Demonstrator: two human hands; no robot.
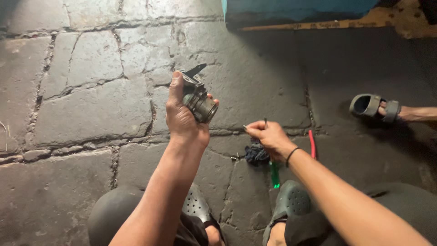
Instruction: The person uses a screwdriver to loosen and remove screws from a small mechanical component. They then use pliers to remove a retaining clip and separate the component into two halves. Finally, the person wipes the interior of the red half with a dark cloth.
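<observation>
Knees and grey perforated clogs [291,200] sit lowest, over the cracked stone floor [82,109]. Left hand [182,116] is clamped around a grey metal carburettor-like part [199,101], raised above the floor. Right hand [271,135], to its right and lower, pinches a thin metal pin [266,123] above a dark blue rag [256,154], green-handled tool [274,175] and red-handled tool [312,145].

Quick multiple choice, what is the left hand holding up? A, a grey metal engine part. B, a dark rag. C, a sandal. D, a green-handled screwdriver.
A: the left hand grips a grey metal part raised above the stone floor, while the screwdriver and rag lie on the floor by the right hand.
</observation>
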